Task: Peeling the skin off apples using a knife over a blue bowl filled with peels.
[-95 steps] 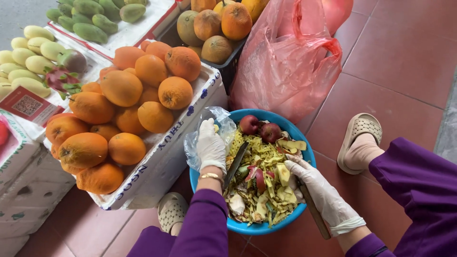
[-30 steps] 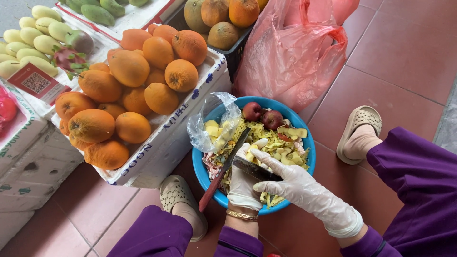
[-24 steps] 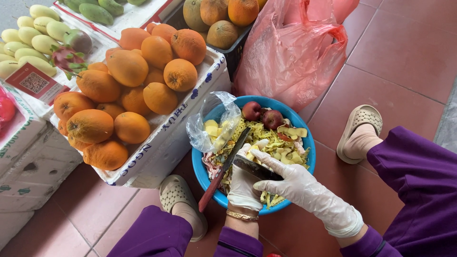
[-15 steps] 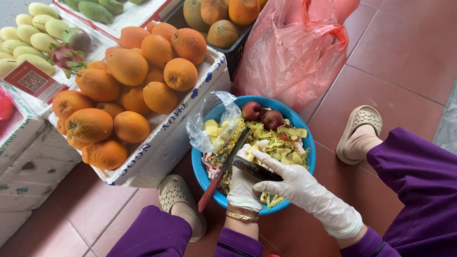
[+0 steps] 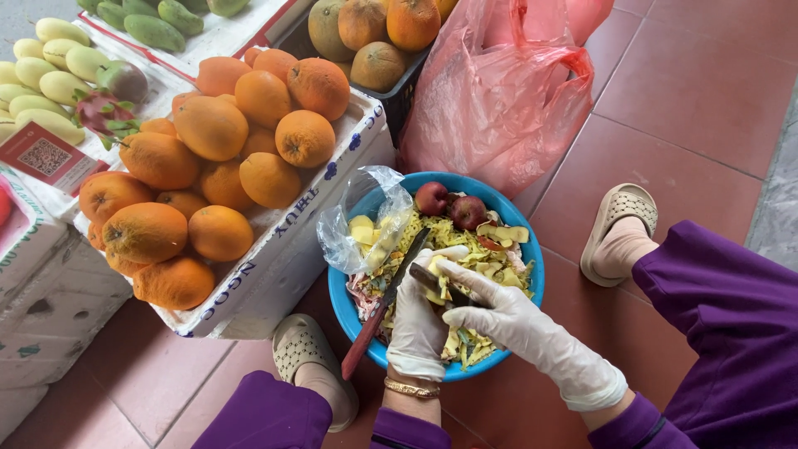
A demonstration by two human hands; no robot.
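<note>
A blue bowl (image 5: 514, 218) on the floor holds yellow peelings (image 5: 465, 237) and two red apples (image 5: 449, 204). My left hand (image 5: 416, 328), in a white glove, is closed around a small dark object (image 5: 427, 278) over the bowl's near side. My right hand (image 5: 507, 320), also gloved, reaches across and pinches the same object with finger and thumb. A knife with a red handle (image 5: 366, 345) lies slanted across the bowl's left rim, just left of my left hand. A clear plastic bag (image 5: 359, 229) with yellow fruit pieces hangs at the bowl's far left rim.
A white foam box of orange mangoes (image 5: 229, 158) stands left of the bowl. Behind it are green and yellow fruit (image 5: 50, 75) and a dark crate of mangoes (image 5: 374, 33). A pink plastic bag (image 5: 499, 91) sits behind the bowl. My sandalled feet (image 5: 619, 224) flank the bowl on red tiles.
Three seconds ago my hands were apart in the bowl; now they meet over the dark object and the knife lies across the rim. Over the last second almost nothing has moved.
</note>
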